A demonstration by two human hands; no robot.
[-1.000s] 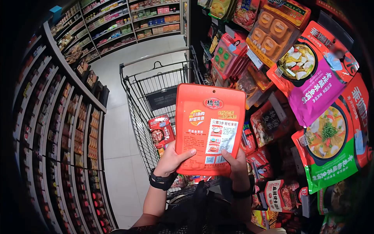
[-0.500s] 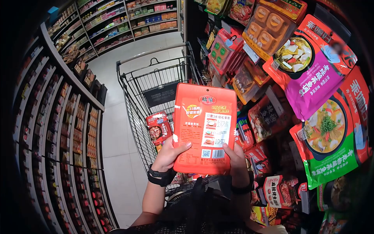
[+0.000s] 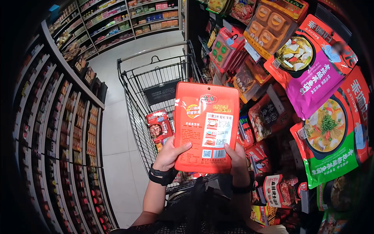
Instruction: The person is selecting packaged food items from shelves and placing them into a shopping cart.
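I hold an orange-red flat food packet upright in front of me, its printed back side with a white label and barcode facing me. My left hand grips its lower left corner, thumb across the front. My right hand grips its lower right corner. Both wrists wear black bands. The packet hangs over the near end of a black wire shopping cart.
A smaller red packet lies inside the cart. Hanging packets fill the rack on my right, among them a purple one and a green one. Stocked shelves line the left. A pale tiled aisle runs ahead.
The packet has dropped slightly and drawn a little away from my face since a second ago. Both hands keep the same grip on its lower corners.
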